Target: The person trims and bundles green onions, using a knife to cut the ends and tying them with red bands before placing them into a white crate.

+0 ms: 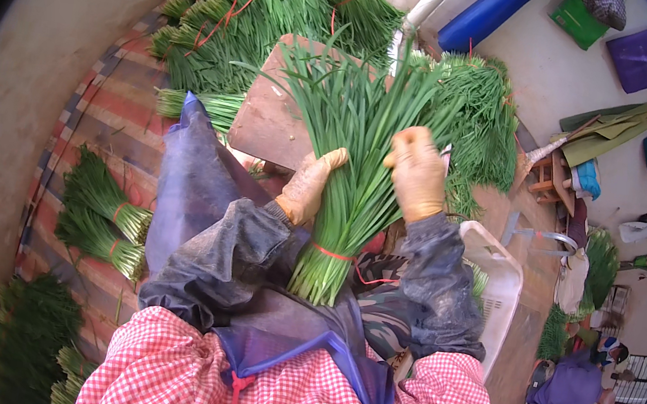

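Note:
An upright bundle of garlic chives (pixel 348 205) rests its pale cut ends on my lap, its green leaves fanning out away from me. A red tie (pixel 332 253) circles it near the cut ends, with a loose tail trailing right. My left hand (pixel 310 185), in a yellowish glove, grips the bundle's left side, thumb across the leaves. On the other side, my gloved right hand (pixel 417 172) has curled fingers against the outer leaves; whether it pinches any blades is unclear. Beyond the bundle is a brown board (pixel 271 111), partly covered by the leaf tips.
Tied chive bundles are piled at the back (pixel 263 14); another chive heap (pixel 478 118) stands behind my right hand. Smaller bundles (pixel 105 211) lie on the striped sheet (pixel 107 308) at left. A white plastic crate (pixel 507 283) sits close by my right arm. Another person (pixel 568 382) is far right.

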{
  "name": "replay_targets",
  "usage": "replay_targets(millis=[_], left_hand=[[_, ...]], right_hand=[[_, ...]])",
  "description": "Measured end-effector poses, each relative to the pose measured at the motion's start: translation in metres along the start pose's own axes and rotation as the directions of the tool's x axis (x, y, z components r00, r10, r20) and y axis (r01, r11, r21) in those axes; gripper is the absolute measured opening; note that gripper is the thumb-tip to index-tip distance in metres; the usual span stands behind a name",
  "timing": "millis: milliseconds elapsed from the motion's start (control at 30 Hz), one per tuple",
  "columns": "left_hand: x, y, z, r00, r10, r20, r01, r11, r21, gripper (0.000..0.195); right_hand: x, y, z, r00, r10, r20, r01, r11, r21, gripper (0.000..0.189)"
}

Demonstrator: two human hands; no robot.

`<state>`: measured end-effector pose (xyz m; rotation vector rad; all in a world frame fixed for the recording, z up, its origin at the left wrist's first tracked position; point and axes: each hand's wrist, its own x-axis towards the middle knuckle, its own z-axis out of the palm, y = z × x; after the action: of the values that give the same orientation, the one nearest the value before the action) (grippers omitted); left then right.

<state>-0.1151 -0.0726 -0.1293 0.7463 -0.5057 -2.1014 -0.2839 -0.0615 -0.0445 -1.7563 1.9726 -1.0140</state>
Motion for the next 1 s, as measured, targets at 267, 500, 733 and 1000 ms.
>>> replay_targets(millis=[267,500,733,1000], left_hand=[[0.003,-0.003,-0.008,1.000,-0.012,-0.003,0.011,0.996,-0.089,0.038],[-0.001,-0.002,-0.004,1.000,-0.022,0.020,0.024,0.992,-0.122,0.040],[0.005,-0.004,-0.013,0.997,-0.058,0.043,0.063,0.990,-0.127,0.047],[0.015,-0.001,-0.027,1.000,-0.024,0.005,0.025,0.985,-0.173,0.040]], right_hand=[[0.032,0.021,-0.074,0.938,0.048,-0.344,0.019,0.982,0.189,0.019],[0.039,-0.003,-0.036,0.998,0.016,0.055,0.000,0.963,-0.269,0.044],[0.034,0.016,-0.043,0.975,0.121,0.189,-0.203,0.834,0.513,0.014],[0.050,0.053,-0.050,0.911,-0.412,-0.003,0.295,0.658,-0.693,0.014]])
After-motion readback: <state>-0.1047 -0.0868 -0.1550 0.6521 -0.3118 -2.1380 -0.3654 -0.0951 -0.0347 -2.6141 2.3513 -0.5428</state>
